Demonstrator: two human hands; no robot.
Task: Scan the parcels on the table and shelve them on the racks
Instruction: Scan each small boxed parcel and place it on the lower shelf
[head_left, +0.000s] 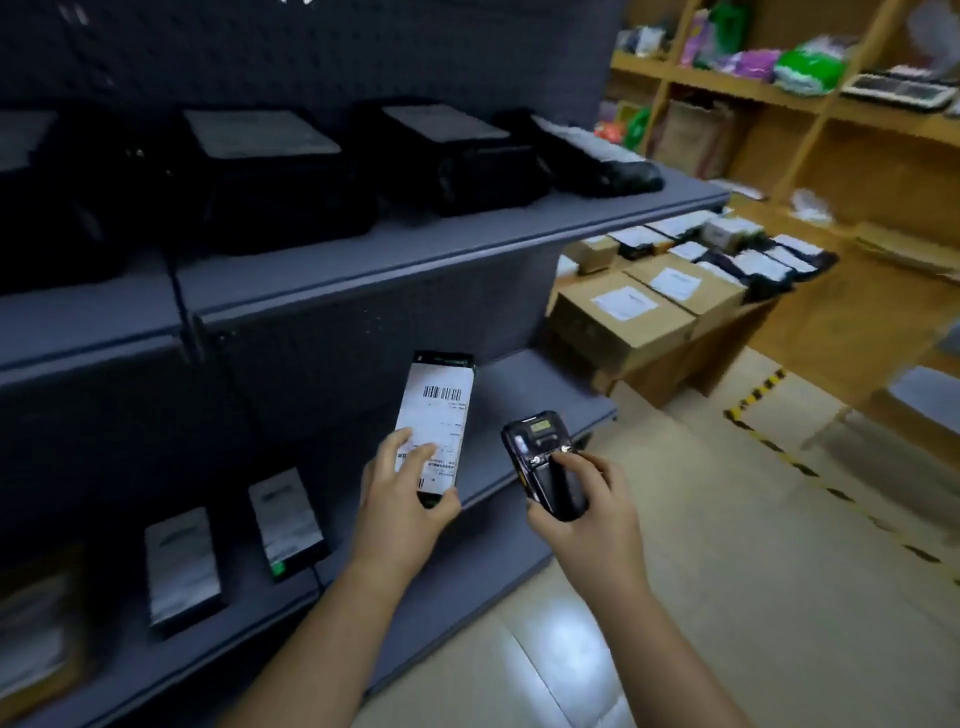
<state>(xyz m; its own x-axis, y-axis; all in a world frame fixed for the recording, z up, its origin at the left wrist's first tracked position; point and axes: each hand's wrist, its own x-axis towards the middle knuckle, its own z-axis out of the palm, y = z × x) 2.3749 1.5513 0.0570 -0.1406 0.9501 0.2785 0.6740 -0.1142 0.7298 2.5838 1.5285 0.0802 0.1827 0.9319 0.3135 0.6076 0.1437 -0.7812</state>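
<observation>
Dim rack (363, 249) on the left, its contents blurred. Left hand (410, 499): grip clamped on the slim parcel (436, 415) before the lower shelf, long axis up and away, barcode end far. Right hand (582, 519) grip wraps the scanner (545, 457). Worktop (670, 369) partly hidden behind the rack.

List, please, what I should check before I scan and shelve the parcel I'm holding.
1. Grip on parcel by left hand: ok.
2. View of barcode, face up and uncovered: ok.
3. Grip on scanner by right hand: ok.
4. Aim of scanner at barcode: cannot tell.
5. Bare space on lower shelf behind parcel: ok.
</observation>
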